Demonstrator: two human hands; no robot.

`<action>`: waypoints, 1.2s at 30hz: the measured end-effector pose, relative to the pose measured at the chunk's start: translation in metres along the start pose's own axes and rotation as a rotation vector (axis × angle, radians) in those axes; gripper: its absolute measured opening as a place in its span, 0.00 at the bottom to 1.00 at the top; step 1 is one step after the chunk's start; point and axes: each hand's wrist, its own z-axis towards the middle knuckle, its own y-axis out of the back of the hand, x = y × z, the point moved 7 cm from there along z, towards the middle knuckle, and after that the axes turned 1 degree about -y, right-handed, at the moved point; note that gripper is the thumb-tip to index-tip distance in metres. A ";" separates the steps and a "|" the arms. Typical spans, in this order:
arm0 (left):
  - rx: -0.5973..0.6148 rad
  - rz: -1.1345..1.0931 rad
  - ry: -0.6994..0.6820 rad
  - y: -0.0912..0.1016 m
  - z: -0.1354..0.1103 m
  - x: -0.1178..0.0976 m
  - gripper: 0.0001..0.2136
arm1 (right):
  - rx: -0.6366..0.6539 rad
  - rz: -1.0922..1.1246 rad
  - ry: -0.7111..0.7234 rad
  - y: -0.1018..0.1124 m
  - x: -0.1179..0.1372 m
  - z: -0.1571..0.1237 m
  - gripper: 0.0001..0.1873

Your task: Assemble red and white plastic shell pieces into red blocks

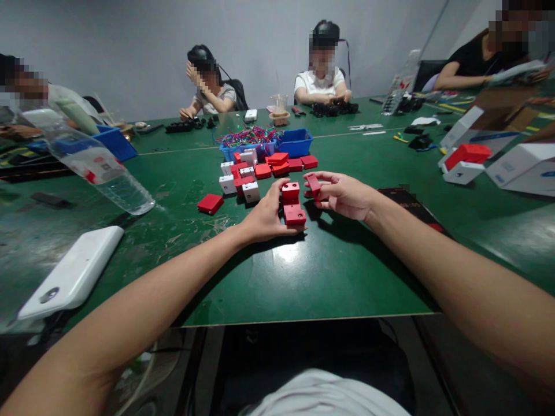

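My left hand [269, 212] is closed around a red step-shaped plastic block [293, 203] with small round holes, held low over the green table [347, 271]. Just to its right, a smaller red block [313, 184] is pinched between the thumb and fingers of my right hand [340, 195]. The two red pieces are apart. Beyond my hands sits a cluster of red blocks [277, 162] and white blocks [250, 192]. One loose red block [210, 203] lies to the left of the cluster.
Behind the cluster stand blue bins [295, 143], one full of coloured wires [249, 137]. A water bottle [104, 170] and a white power bank [73, 271] are at left. A dark flat device [410, 208] lies beside my right forearm, with cardboard boxes [524, 167] further right. Several people sit around the table.
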 end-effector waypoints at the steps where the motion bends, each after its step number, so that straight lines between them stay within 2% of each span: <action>1: 0.000 0.000 0.000 0.000 0.000 0.000 0.48 | 0.001 0.015 -0.008 0.000 0.000 0.000 0.23; 6: -0.003 0.002 -0.002 0.000 0.000 0.000 0.48 | 0.027 0.029 -0.022 -0.004 -0.002 0.000 0.25; 15: -0.004 -0.024 0.003 -0.001 0.000 0.000 0.48 | -0.027 0.062 -0.098 -0.001 -0.003 0.002 0.38; 19: 0.000 -0.025 0.007 0.000 0.001 0.000 0.48 | -0.008 0.052 -0.105 0.000 -0.005 0.003 0.38; 27: 0.013 -0.038 0.014 0.000 0.000 -0.001 0.48 | 0.001 0.111 -0.130 -0.001 -0.005 0.001 0.32; 36: 0.002 -0.032 0.011 0.000 0.001 -0.002 0.48 | -0.058 0.202 -0.159 0.001 -0.004 -0.001 0.08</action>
